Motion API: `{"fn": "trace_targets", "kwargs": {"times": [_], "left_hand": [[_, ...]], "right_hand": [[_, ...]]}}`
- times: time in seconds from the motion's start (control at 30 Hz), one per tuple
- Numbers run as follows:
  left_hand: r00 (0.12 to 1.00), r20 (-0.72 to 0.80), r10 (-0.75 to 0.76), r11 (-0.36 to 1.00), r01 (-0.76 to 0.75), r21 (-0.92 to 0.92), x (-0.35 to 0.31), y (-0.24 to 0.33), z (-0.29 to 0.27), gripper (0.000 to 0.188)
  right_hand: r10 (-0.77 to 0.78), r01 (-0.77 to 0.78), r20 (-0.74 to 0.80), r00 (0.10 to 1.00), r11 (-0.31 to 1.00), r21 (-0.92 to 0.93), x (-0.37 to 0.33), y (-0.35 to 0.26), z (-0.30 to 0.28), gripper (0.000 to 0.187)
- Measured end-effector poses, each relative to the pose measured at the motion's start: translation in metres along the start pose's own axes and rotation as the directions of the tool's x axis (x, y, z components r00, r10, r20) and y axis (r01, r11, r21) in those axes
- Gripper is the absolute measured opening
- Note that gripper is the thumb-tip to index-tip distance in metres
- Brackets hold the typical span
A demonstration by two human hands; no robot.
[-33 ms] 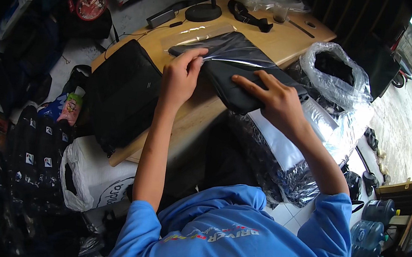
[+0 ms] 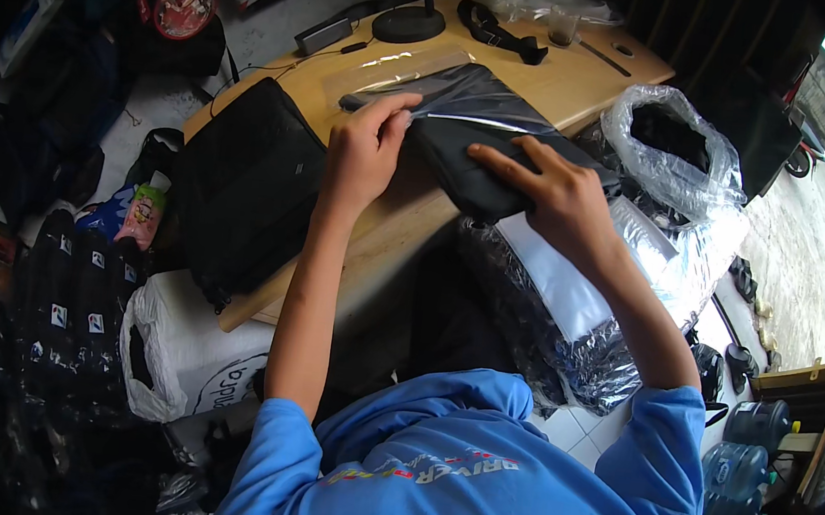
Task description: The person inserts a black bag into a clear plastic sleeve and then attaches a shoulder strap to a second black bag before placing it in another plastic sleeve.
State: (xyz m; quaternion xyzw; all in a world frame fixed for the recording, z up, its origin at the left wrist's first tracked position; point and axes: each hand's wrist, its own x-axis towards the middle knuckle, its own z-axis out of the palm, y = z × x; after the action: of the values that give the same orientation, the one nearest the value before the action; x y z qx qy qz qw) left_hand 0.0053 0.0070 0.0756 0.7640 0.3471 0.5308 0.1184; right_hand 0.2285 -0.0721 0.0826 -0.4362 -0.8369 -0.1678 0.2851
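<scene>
My left hand (image 2: 362, 160) pinched clear sleeve (image 2: 484, 102); right hand (image 2: 564, 198) lay on black pouch (image 2: 476, 179), couldn't tell whether clamped. Keeping film taut seemed wise.

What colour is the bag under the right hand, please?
Black; the head view shows the bag best.
</scene>
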Motion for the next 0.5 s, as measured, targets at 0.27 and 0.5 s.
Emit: {"fn": "trace_targets", "kwargs": {"times": [0.27,0.5], "left_hand": [[0.988,0.123,0.096,0.989,-0.109,0.104,0.011,0.007,-0.008,0.017],[0.89,0.431,-0.15,0.985,0.097,0.142,0.022,0.008,-0.026,0.02]], "right_hand": [[-0.017,0.016,0.01,1.0,0.992,0.128,0.023,0.015,-0.005,0.067],[-0.119,0.055,0.269,0.956,0.971,0.234,0.018,0.014,0.002,0.056]]}}
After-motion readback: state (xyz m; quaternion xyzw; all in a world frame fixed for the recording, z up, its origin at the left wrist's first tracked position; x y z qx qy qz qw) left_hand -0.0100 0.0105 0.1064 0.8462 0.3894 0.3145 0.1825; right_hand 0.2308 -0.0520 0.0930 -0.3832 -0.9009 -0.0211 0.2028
